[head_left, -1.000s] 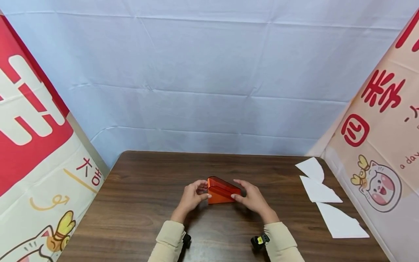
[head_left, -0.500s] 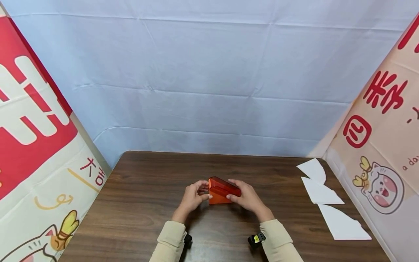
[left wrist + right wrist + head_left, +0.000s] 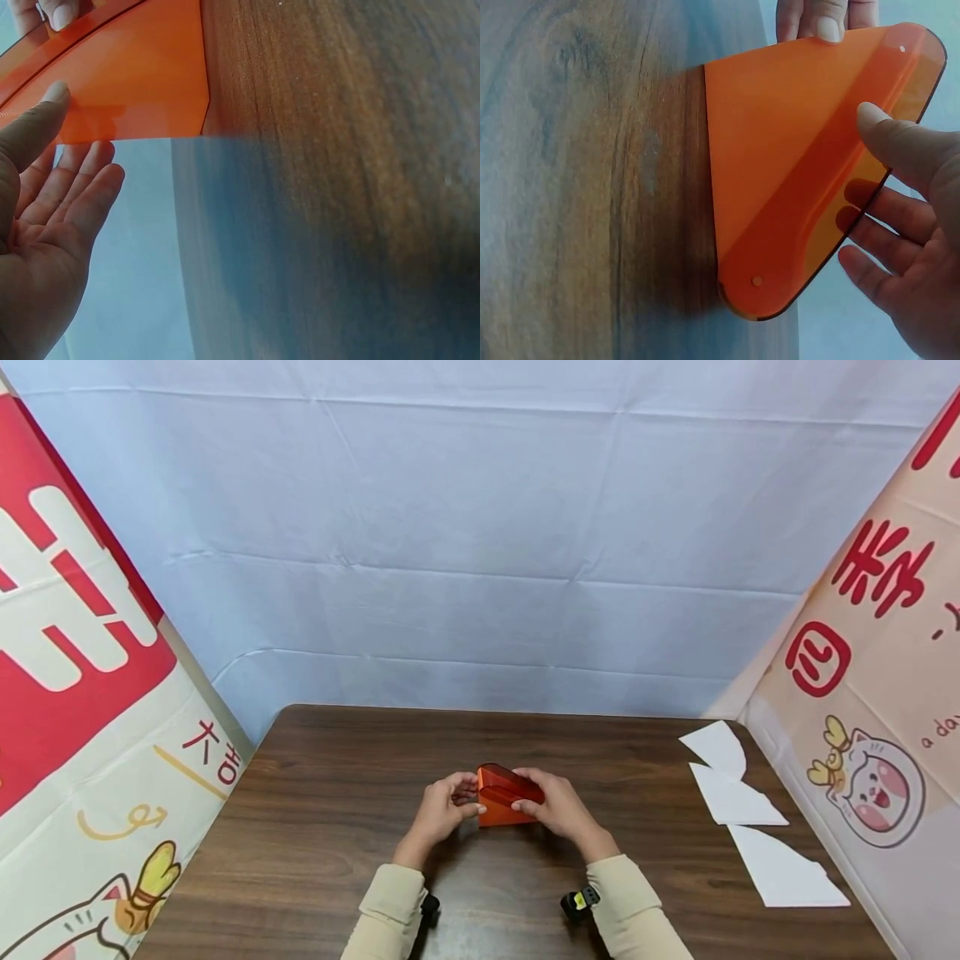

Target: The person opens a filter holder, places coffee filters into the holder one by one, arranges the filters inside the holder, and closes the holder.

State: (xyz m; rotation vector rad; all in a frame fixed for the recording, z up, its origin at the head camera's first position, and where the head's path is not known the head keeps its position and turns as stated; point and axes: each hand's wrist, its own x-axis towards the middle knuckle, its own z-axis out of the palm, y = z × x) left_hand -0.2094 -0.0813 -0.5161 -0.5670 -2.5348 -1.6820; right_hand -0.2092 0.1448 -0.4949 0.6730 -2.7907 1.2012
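An orange, see-through triangular plastic holder stands upright near the middle of the table. It has flat panels, rounded corners and a small round rivet in the right wrist view. My left hand holds its tall left edge, the thumb on the near face and the fingers at the edge and behind. My right hand grips the sloping side, thumb on the near face. Its fingers reach behind, and two fingertips show through the plastic.
Several white fan-shaped paper sheets, like cone coffee filters, lie along the right side of the brown wooden table. A pale cloth hangs behind the table's far edge. Printed banners stand at both sides.
The right hand has slid left along the sloping side, its thumb further over the near face. The left hand and the holder have barely moved.
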